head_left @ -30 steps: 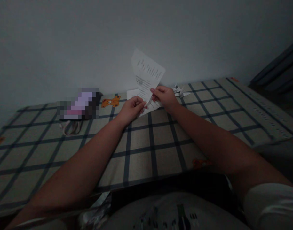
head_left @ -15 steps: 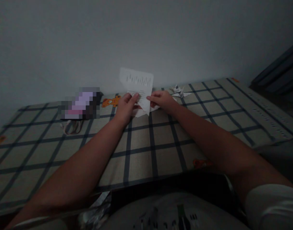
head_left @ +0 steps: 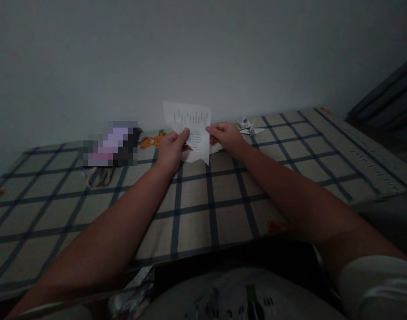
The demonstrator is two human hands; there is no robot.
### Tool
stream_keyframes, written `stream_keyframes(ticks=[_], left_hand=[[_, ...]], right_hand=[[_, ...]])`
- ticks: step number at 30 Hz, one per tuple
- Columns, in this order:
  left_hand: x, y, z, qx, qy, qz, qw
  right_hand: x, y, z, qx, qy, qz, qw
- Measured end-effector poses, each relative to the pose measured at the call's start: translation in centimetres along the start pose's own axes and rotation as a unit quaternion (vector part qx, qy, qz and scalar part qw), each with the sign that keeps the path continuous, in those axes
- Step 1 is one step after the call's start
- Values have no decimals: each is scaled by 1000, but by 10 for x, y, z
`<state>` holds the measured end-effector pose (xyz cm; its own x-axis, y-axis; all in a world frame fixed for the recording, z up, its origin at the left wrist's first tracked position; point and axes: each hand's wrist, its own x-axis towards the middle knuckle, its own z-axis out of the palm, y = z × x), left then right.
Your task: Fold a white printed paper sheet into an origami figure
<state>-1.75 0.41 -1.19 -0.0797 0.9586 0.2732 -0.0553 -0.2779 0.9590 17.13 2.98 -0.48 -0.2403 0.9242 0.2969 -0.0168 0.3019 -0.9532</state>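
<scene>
Between my hands a printed sheet of paper point(head_left: 197, 129) is held up at a tilt, its lower edge uneven. My left hand point(head_left: 172, 149) pinches its left side, thumb on the front face. On the right edge, my right hand point(head_left: 226, 135) grips the same sheet between thumb and fingers. More white paper point(head_left: 217, 147) lies on the table behind and below, partly hidden by my hands. Just beyond my right hand sit folded paper cranes point(head_left: 252, 127) made from printed paper.
A checked tablecloth point(head_left: 193, 218) with bear prints covers the table, which meets a plain wall point(head_left: 203, 53). At left stands a blurred-out device with a lit screen point(head_left: 112, 144), a looped cord point(head_left: 99, 177) in front of it. Dark striped fabric point(head_left: 386, 98) is at far right.
The sheet has dropped slightly and shifted a little left, now more upright. My left hand has moved slightly left, and my right thumb sits higher on the paper's edge.
</scene>
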Motion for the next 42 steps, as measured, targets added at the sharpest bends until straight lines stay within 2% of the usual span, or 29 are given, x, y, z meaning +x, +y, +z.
stream_keyframes(ticks=[6, 13, 18, 26, 28, 30, 35, 39, 42], left_hand=[[3, -2, -2, -3, 31, 15, 999], [6, 0, -3, -17, 32, 4, 999], [8, -2, -6, 0, 68, 57, 996], [13, -2, -5, -127, 98, 47, 986], [13, 0, -4, -149, 89, 40, 984], [12, 1, -3, -145, 57, 22, 988], [6, -4, -3, -57, -41, -5, 998], [4, -5, -1, -58, -41, 6, 997], [4, -2, 0, -76, -55, -15, 996]], right_hand=[[0, 1, 1, 2, 15, -2, 1000], [2, 3, 0, -3, 15, -4, 1000], [2, 2, -1, -21, 0, -1, 1000], [2, 3, -1, -38, -11, -15, 999], [3, 5, -2, -33, -8, -14, 999], [4, 5, -2, -22, 9, -9, 1000], [4, 1, -1, 11, 79, 1, 997], [2, -3, 2, 21, 84, 7, 996], [2, -4, 2, 27, 89, 5, 996]])
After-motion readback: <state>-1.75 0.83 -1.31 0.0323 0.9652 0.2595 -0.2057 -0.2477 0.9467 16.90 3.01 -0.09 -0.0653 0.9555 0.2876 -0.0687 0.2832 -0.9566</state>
